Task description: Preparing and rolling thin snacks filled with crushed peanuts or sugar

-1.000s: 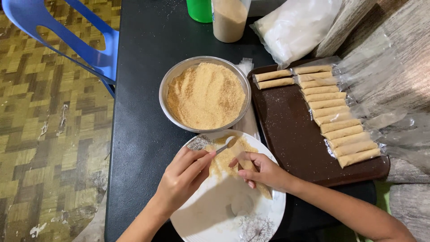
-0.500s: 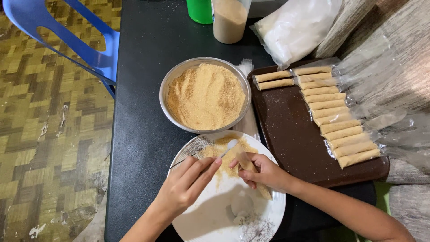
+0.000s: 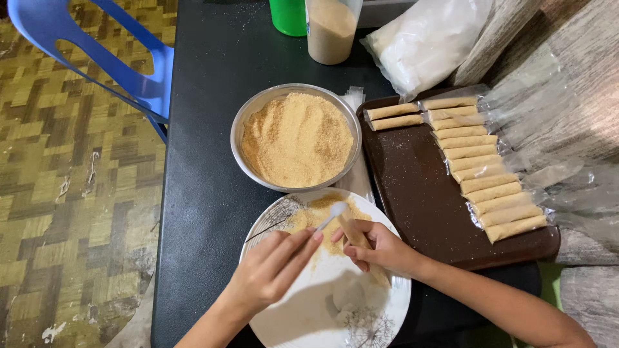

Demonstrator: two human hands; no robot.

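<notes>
My left hand [image 3: 271,270] holds a small white plastic spoon [image 3: 332,214] over a white plate [image 3: 303,316] that carries a heap of tan powder [image 3: 319,219]. My right hand [image 3: 380,248] grips a long thin tube-shaped plastic packet [image 3: 356,237] part filled with tan powder, resting on the plate. The spoon's bowl is at the packet's upper end. Just beyond the plate stands a metal bowl [image 3: 248,113] full of the same tan powder.
A brown tray [image 3: 419,193] to the right carries several filled packets [image 3: 483,174] in a row. A clear jar of powder [image 3: 330,29], a green cup [image 3: 288,16] and a white plastic bag [image 3: 425,38] stand at the far edge. A blue chair [image 3: 97,58] is on the left.
My left hand has shifted right and lower, bringing the spoon to the packet's open end. My right hand has kept its hold on the packet.
</notes>
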